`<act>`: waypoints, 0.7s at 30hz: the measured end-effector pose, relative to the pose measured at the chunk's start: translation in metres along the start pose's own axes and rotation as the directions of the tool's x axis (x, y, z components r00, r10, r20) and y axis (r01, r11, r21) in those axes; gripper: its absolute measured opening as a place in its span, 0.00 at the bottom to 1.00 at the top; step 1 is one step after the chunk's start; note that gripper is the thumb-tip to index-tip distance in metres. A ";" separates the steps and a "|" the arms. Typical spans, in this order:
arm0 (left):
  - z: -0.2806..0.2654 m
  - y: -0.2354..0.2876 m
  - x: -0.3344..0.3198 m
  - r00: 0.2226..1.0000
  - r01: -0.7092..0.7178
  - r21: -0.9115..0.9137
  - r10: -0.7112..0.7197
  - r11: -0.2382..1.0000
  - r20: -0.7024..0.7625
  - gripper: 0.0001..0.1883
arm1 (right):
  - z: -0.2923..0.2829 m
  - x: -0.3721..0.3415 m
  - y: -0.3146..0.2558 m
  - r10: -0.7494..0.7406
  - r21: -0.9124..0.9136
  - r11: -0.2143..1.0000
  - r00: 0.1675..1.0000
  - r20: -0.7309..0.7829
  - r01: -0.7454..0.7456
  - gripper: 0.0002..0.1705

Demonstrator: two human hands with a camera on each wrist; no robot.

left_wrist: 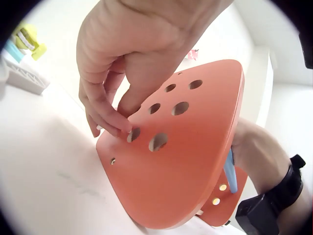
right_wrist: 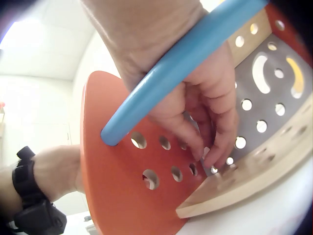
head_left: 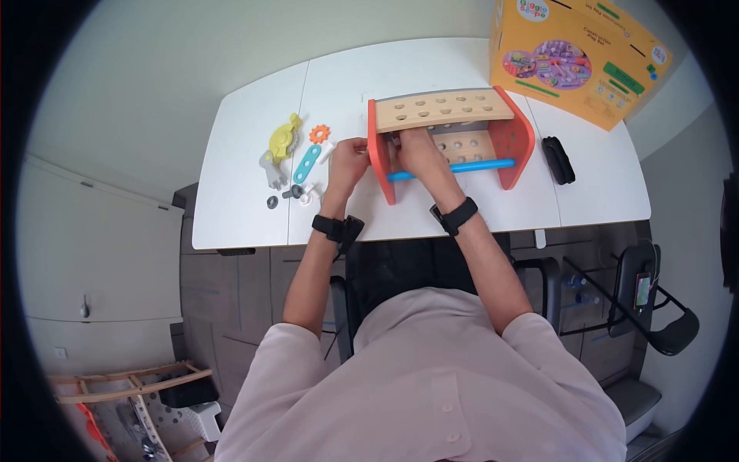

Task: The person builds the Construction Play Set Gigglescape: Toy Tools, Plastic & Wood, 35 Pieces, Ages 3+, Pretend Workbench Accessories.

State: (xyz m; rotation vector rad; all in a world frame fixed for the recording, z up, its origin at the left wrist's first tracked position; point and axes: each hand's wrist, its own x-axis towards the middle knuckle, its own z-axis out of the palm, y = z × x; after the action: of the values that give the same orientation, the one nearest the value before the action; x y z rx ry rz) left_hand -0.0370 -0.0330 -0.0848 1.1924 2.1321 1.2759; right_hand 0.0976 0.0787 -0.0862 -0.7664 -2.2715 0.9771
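A toy workbench (head_left: 444, 117) has red side panels, perforated wooden boards and a blue rod (right_wrist: 166, 73). My left hand (head_left: 349, 163) is outside its left red panel (left_wrist: 195, 147), fingers curled close to a hole. A small white piece (left_wrist: 100, 128) peeks out between those fingers, mostly hidden. My right hand (right_wrist: 205, 98) reaches into the bench behind the blue rod. Its thumb and fingertips come together near the inner face of the same panel, beside the grey perforated board (right_wrist: 264, 110); I cannot tell whether anything is between them.
Left of the bench lie a yellow toy tool (head_left: 284, 140), an orange gear (head_left: 319, 134), a teal strip (head_left: 307, 164), a grey piece (head_left: 272, 171), a dark screw (head_left: 292, 192) and white parts (head_left: 309, 194). A black case (head_left: 558, 160) and yellow box (head_left: 573, 58) are to the right.
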 end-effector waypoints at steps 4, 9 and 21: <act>0.002 0.006 -0.002 0.995 0.100 -0.106 -0.098 0.989 0.024 0.12 | 0.008 0.001 0.005 -0.079 -0.059 0.996 0.990 -0.120 0.072 0.18; 0.004 -0.005 0.007 0.998 0.037 -0.172 -0.027 0.984 0.060 0.11 | -0.005 -0.006 -0.009 -0.066 -0.024 0.998 0.992 -0.106 0.064 0.20; -0.010 0.022 -0.003 0.996 0.063 0.038 -0.065 0.997 0.057 0.10 | -0.002 0.002 -0.003 -0.016 0.191 0.981 1.000 0.025 0.011 0.24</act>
State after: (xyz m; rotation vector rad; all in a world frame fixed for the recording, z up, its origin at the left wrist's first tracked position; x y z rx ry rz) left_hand -0.0318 -0.0352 -0.0615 1.1520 2.1421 1.1664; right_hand 0.0971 0.0793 -0.0820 -0.6575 -2.1632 1.1855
